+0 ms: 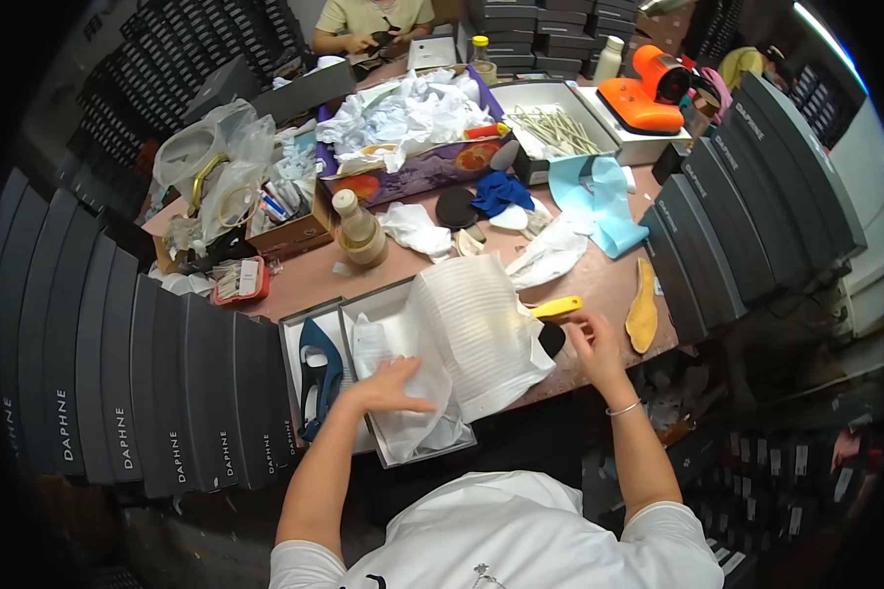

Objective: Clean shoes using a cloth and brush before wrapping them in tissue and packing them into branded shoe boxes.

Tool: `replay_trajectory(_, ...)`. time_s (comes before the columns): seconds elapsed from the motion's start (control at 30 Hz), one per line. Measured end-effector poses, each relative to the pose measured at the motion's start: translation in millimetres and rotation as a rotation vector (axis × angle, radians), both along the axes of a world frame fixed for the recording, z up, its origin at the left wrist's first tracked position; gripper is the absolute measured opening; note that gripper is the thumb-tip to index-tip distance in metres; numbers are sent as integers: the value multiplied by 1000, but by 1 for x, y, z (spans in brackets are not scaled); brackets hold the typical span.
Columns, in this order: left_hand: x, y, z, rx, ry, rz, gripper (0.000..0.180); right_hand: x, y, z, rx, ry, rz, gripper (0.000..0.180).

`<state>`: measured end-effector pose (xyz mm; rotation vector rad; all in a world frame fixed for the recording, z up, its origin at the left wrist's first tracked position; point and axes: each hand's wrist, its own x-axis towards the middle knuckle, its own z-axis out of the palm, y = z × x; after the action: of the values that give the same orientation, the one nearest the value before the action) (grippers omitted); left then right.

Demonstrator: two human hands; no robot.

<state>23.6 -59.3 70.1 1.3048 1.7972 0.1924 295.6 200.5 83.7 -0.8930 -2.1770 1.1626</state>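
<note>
Inside the open shoe box (383, 312) on the tabletop (599, 280), the left hand (391, 385) presses flat, fingers spread, on white tissue paper (471, 329). It looks light, soft, easily torn; better held at an edge. The right hand (589, 339) pinches its corner.

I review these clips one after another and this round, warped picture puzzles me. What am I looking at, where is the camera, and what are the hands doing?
There is no machine here: a person wears a wide fisheye camera on the head, looking down, so straight edges bend. Both forearms enter from below. The left hand presses flat on white tissue paper lying in an open shoe box; a dark blue shoe sits in the box lid beside it. The right hand reaches toward a yellow tool on the pink table, with a tan insole nearby. Stacks of dark shoe boxes stand on both sides. Another person works at the far end.
</note>
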Motion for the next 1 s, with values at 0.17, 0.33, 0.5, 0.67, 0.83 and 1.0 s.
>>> replay_trajectory(0.17, 59, 9, -9, -72, 533, -52, 123, -65, 71, -25, 712, -335, 78, 35)
replay_trajectory(0.33, 34, 5, -3, 331, 65, 174, 103, -68, 139, -79, 441, -192, -3, 33)
replay_trajectory(0.5, 83, 12, 74, 835, -877, 862, 90, -73, 6, 96, 588, 243, 173, 34)
replay_trajectory(0.67, 112, 34, 107, 1075, -1186, 1170, 46, -67, -114, 114, 715, 171, 584, 43)
replay_trajectory(0.83, 92, -23, 113, 1080, -1319, 1217, 34, -61, -129, 130, 432, 295, 465, 57)
replay_trajectory(1.0, 118, -72, 114, 1129, -1133, 1125, 38, -111, -164, 107, 305, 250, 657, 18)
